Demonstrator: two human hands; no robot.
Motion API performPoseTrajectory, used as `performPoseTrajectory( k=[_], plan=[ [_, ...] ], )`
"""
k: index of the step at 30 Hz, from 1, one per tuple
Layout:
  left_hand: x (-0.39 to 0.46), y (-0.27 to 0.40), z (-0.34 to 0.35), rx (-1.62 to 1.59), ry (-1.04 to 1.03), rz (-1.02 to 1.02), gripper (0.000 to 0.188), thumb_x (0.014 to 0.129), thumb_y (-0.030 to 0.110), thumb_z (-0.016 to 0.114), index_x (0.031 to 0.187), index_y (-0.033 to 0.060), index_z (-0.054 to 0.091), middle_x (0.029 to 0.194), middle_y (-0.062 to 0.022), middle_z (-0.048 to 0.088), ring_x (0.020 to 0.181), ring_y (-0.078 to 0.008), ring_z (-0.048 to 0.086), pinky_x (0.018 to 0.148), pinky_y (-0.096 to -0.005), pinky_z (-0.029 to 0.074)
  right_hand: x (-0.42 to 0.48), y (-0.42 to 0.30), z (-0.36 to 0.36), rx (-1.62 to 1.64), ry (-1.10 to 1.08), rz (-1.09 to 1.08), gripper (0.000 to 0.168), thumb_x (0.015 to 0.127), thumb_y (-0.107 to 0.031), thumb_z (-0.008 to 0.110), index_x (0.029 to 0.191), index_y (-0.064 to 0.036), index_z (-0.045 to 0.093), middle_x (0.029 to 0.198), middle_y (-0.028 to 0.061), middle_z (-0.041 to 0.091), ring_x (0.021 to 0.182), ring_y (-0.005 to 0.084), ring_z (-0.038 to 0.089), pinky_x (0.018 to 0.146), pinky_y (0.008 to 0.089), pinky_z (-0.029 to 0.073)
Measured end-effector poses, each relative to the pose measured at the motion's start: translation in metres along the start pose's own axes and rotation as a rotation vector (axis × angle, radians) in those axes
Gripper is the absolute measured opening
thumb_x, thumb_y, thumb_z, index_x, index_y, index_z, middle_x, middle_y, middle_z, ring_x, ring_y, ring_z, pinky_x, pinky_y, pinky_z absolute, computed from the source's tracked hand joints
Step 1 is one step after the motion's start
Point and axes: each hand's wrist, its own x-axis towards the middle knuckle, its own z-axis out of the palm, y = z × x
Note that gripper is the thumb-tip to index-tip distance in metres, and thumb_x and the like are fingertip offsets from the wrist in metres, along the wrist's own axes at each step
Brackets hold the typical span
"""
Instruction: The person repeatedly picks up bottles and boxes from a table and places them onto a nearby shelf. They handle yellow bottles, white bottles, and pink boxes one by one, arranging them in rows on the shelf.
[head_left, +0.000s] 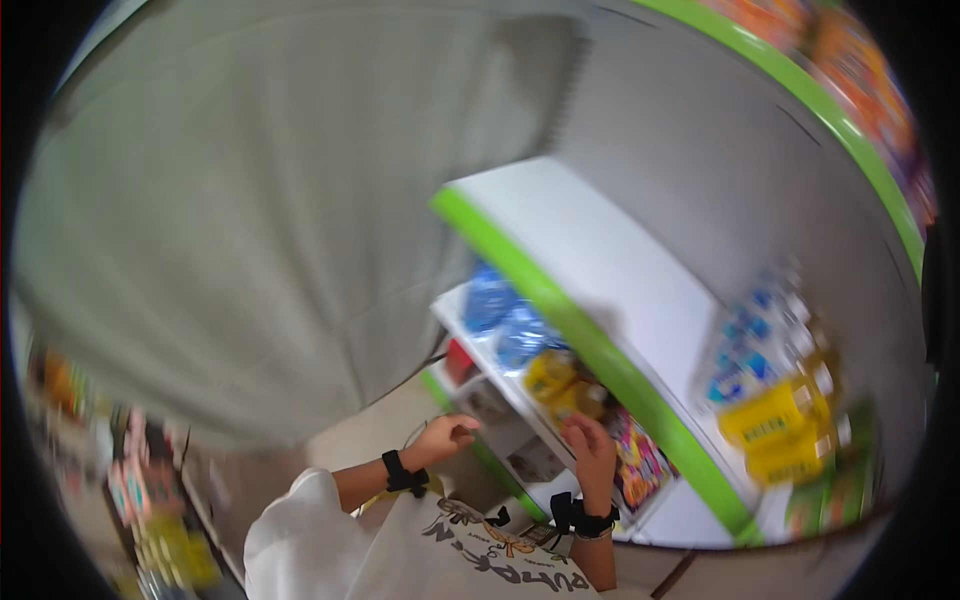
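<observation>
My left hand (442, 437) is held in front of my body with its fingers loosely curled, and nothing shows in it. My right hand (594, 454), to its right, is raised before the lower shelf and also looks bare, fingers bent and slightly apart. Each wrist wears a black strap. Behind the right hand, yellow-capped or yellow-wrapped goods (559, 379) and a bright multicoloured packet (639, 465) lie on the lower shelf. Blue plastic-wrapped packs (510, 319) sit farther along it. Blur hides whether the right fingers touch anything.
A white shelf with a green front edge (555, 296) crosses the view. On it stand clear bottles with blue labels (750, 337) and yellow packs (780, 431). A grey-beige curtain (225, 210) hangs at left. Blurred goods (150, 495) stand at lower left; orange packs (862, 82) sit upper right.
</observation>
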Motion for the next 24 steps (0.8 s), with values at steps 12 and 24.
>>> performPoseTrajectory(
  k=[12, 24],
  plan=[
    [-0.251, -0.04, -0.019, 0.194, 1.061, -0.236, 0.031, 0.075, 0.009, 0.063, 0.104, 0.0029, 0.057, 0.102, -0.0155, 0.059, 0.091, -0.0289, 0.057, 0.079, -0.0373, 0.047, -0.05, 0.058, 0.237, -0.125, -1.318, 0.072, 0.031, 0.086, -0.006, 0.054, 0.114, 0.008, 0.049, 0.105, 0.0175, 0.059, 0.096, 0.0189, 0.058, 0.084, 0.0274, 0.046],
    [-0.563, -0.165, -0.049, 0.059, 2.379, -0.46, 0.026, 0.068, 0.003, 0.062, 0.094, 0.0037, 0.055, 0.086, -0.009, 0.053, 0.079, -0.021, 0.054, 0.073, -0.032, 0.046, -0.298, 0.008, 0.453, -0.163, -2.073, -0.192, 0.029, 0.082, -0.008, 0.06, 0.108, 0.005, 0.055, 0.099, 0.0129, 0.063, 0.089, 0.0153, 0.061, 0.076, 0.0252, 0.049]
  ],
)
